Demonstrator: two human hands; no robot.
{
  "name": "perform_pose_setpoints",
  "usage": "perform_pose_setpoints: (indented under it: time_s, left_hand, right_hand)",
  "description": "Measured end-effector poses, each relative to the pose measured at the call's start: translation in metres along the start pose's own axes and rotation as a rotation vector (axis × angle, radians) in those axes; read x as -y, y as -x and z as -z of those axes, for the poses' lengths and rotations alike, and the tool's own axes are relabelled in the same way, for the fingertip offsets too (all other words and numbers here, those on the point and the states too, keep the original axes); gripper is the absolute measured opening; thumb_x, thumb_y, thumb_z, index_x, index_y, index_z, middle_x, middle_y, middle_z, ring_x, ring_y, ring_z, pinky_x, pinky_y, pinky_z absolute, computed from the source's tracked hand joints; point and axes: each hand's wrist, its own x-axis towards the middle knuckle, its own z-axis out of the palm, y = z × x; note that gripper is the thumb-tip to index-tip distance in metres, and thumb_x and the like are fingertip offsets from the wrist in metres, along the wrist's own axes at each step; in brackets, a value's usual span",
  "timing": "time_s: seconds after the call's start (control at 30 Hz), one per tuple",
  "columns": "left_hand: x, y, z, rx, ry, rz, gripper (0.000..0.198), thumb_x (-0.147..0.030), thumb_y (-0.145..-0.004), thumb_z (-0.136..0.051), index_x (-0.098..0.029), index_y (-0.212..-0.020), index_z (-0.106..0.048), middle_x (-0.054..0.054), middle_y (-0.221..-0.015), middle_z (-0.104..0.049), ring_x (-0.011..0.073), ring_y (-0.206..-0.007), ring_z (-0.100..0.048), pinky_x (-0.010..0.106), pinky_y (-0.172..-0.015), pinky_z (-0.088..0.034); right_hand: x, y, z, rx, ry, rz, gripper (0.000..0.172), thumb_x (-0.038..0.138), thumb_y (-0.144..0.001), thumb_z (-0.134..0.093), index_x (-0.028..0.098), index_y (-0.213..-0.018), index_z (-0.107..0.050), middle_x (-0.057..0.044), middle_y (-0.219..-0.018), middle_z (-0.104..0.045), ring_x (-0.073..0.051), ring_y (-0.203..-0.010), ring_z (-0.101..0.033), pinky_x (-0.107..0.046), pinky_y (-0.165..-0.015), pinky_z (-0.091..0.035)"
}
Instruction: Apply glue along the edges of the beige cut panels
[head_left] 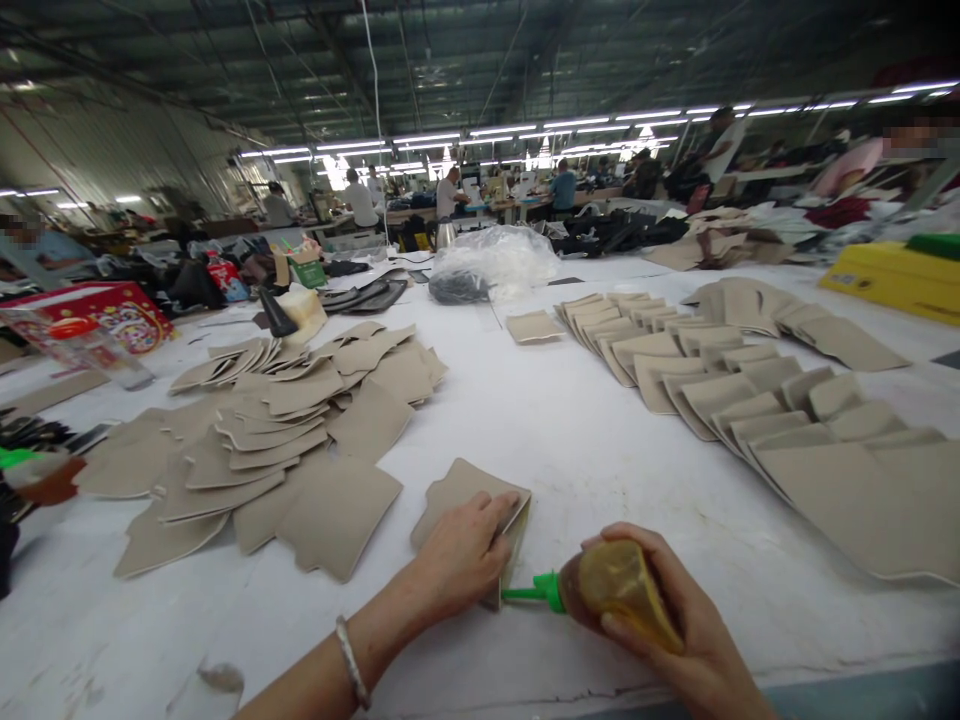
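My left hand (pixel 459 556) presses down on a beige cut fabric piece (pixel 457 488) lying on the white table (pixel 570 430), fingers curled over its near edge. My right hand (pixel 660 610) grips a yellowish glue bottle (pixel 619 588) with a green nozzle (pixel 534 593). The nozzle tip points left and touches the lower edge of the fabric piece under my left hand. A bracelet sits on my left wrist.
A loose heap of beige pieces (pixel 262 440) lies to the left, an overlapped row of pieces (pixel 720 390) to the right. A clear plastic bag (pixel 495 262) stands at the back, a yellow box (pixel 892 275) far right. Another person's hand (pixel 45 480) shows at left. Workers stand behind.
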Motion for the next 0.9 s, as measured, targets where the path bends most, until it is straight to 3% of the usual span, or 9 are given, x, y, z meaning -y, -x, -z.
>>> perform_pose_setpoints:
  time_s: [0.07,0.2,0.27,0.37,0.43,0.63,0.9]
  left_hand:
    - [0.000,0.000,0.000,-0.001,0.009,-0.003,0.054,-0.020,-0.085,-0.035,-0.022,-0.138,-0.044,0.007,-0.112,-0.059,0.0222,-0.100,-0.059,0.032,-0.091,-0.044]
    - [0.000,-0.002,-0.001,-0.005,0.023,0.001,0.053,-0.020,-0.085,-0.035,-0.023,-0.136,-0.047,0.006,-0.111,-0.059,0.0219,-0.101,-0.058,0.031,-0.091,-0.044]
    - [0.000,-0.002,-0.001,-0.004,0.031,0.005,0.053,-0.019,-0.084,-0.035,-0.024,-0.135,-0.048,0.006,-0.111,-0.060,0.0214,-0.101,-0.059,0.031,-0.091,-0.044]
    - [0.001,-0.003,0.000,0.002,0.051,0.011,0.054,-0.019,-0.082,-0.037,-0.024,-0.136,-0.048,0.005,-0.112,-0.060,0.0214,-0.102,-0.058,0.031,-0.093,-0.044]
    - [0.001,-0.004,0.002,0.002,0.070,0.011,0.055,-0.018,-0.081,-0.038,-0.023,-0.135,-0.049,0.005,-0.115,-0.060,0.0215,-0.105,-0.057,0.031,-0.096,-0.042]
    - [0.002,-0.006,0.002,0.005,0.106,-0.006,0.056,-0.016,-0.080,-0.038,-0.024,-0.133,-0.051,0.003,-0.121,-0.060,0.0198,-0.110,-0.056,0.030,-0.098,-0.041]
    - [0.006,-0.009,0.000,0.000,0.129,-0.016,0.057,-0.016,-0.077,-0.040,-0.023,-0.132,-0.052,0.002,-0.127,-0.058,0.0189,-0.115,-0.053,0.029,-0.103,-0.038]
  right_hand:
    - [-0.001,-0.003,0.002,-0.011,0.034,-0.005,0.042,0.040,-0.088,-0.065,0.029,-0.123,-0.045,-0.002,-0.111,-0.059,-0.023,-0.098,-0.059,-0.026,-0.083,-0.048]
    - [-0.007,-0.014,0.010,-0.231,0.198,0.009,0.042,0.041,-0.084,-0.069,0.026,-0.119,-0.050,-0.003,-0.106,-0.058,-0.024,-0.092,-0.059,-0.028,-0.080,-0.048]
    - [-0.009,-0.017,0.012,-0.218,0.184,0.019,0.044,0.040,-0.085,-0.069,0.026,-0.121,-0.048,-0.004,-0.109,-0.058,-0.024,-0.095,-0.059,-0.029,-0.081,-0.048]
    - [-0.005,-0.016,0.011,-0.065,0.094,0.008,0.042,0.039,-0.087,-0.067,0.026,-0.121,-0.047,-0.004,-0.111,-0.060,-0.025,-0.098,-0.060,-0.029,-0.081,-0.050]
    - [0.000,-0.016,0.009,-0.041,0.071,-0.017,0.041,0.040,-0.085,-0.068,0.025,-0.119,-0.050,-0.006,-0.110,-0.061,-0.026,-0.096,-0.061,-0.030,-0.081,-0.051]
    - [0.012,-0.031,0.004,-0.286,0.195,-0.043,0.056,0.053,-0.073,-0.075,0.022,-0.116,-0.057,-0.009,-0.104,-0.062,-0.031,-0.096,-0.060,-0.035,-0.079,-0.053]
    - [-0.001,-0.035,0.010,-0.332,0.257,-0.003,0.056,0.053,-0.075,-0.074,0.023,-0.119,-0.054,-0.007,-0.107,-0.059,-0.029,-0.097,-0.059,-0.035,-0.082,-0.051]
